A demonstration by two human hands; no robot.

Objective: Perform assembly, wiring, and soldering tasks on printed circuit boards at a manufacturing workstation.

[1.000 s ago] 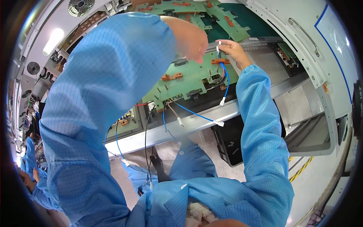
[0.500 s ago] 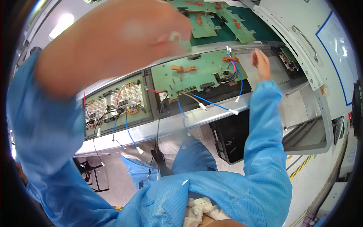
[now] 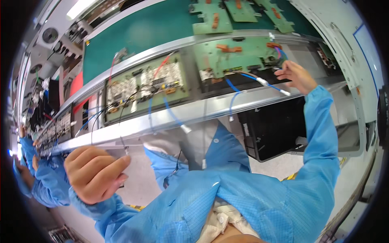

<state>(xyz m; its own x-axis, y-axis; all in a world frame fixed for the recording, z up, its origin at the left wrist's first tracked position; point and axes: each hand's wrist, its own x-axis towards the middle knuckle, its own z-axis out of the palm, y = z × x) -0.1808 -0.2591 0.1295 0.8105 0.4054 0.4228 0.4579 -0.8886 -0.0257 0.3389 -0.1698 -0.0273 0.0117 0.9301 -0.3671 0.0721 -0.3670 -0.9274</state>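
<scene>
My right hand (image 3: 299,77) is at the right end of a green circuit board (image 3: 231,52), fingers curled round a blue wire (image 3: 284,56) from the bundle there. The wire's end is hidden by the fingers. Other wires with white connectors (image 3: 262,81) hang over the board's front edge. In front of the bench at lower left, my left hand (image 3: 96,173) is closed; anything inside it is hidden. Close to its fingertips dangles a thin dark wire's small connector (image 3: 126,151). That wire comes from a populated circuit board (image 3: 178,94) on the left.
More green boards with orange-brown parts (image 3: 212,20) lie on the green mat (image 3: 150,34) behind the metal rail (image 3: 194,106). Below the rail stands a black bin (image 3: 275,129). A co-worker's blue sleeve (image 3: 50,182) shows at far left.
My left hand has come down from above the bench to the lower left. My right hand has closed on the blue wire. The view has swung left, showing more of the bench.
</scene>
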